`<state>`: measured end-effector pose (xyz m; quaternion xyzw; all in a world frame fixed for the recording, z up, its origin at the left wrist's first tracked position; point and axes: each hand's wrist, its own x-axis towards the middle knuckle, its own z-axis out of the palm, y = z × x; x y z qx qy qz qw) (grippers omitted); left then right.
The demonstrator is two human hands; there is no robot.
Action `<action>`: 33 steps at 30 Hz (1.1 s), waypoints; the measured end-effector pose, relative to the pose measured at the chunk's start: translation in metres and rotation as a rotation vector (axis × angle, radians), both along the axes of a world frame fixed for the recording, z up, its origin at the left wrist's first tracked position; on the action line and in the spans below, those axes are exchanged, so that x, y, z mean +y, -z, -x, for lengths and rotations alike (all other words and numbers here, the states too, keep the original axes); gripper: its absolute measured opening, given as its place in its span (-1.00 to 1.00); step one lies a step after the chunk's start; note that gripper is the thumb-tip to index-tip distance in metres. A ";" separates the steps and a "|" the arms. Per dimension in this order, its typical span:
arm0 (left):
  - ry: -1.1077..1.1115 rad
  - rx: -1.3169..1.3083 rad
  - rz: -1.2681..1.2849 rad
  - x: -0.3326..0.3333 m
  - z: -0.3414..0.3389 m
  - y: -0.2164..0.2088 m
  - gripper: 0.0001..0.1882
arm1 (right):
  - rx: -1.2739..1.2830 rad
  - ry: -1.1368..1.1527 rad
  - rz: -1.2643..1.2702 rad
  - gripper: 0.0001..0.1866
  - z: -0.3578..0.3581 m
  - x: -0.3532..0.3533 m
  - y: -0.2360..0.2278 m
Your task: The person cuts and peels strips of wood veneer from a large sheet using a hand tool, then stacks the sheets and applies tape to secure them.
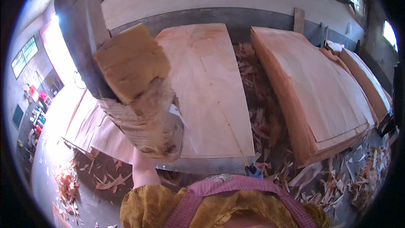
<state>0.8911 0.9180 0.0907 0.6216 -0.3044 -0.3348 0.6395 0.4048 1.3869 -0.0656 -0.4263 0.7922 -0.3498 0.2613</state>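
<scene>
Close to the camera, a blurred yellow foam block point(134, 61) rises at the left. Below it is a stained whitish covering that looks like a work glove, and my bare left forearm leads up into it. I take this covering as my left hand point(147, 122), closed around the foam, though no separate fingers show. My right hand point(254, 171), small and dark bluish at the near edge of the middle stack, seems closed on the end of a long thin stick point(218, 102). This stick slants away over the pale wood veneer sheets point(225, 122).
A thick veneer stack point(325, 88) stands to the right, with another stack point(367, 84) beyond it. Torn veneer scraps point(265, 131) litter the gap between stacks and the floor nearby. A grey post point(80, 25) rises at the upper left. More sheets point(99, 128) lie left of the middle stack.
</scene>
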 end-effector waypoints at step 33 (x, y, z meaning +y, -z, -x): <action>1.084 -1.291 0.501 0.176 0.690 0.048 -0.85 | -0.073 0.066 0.112 -0.49 0.031 -0.039 -0.053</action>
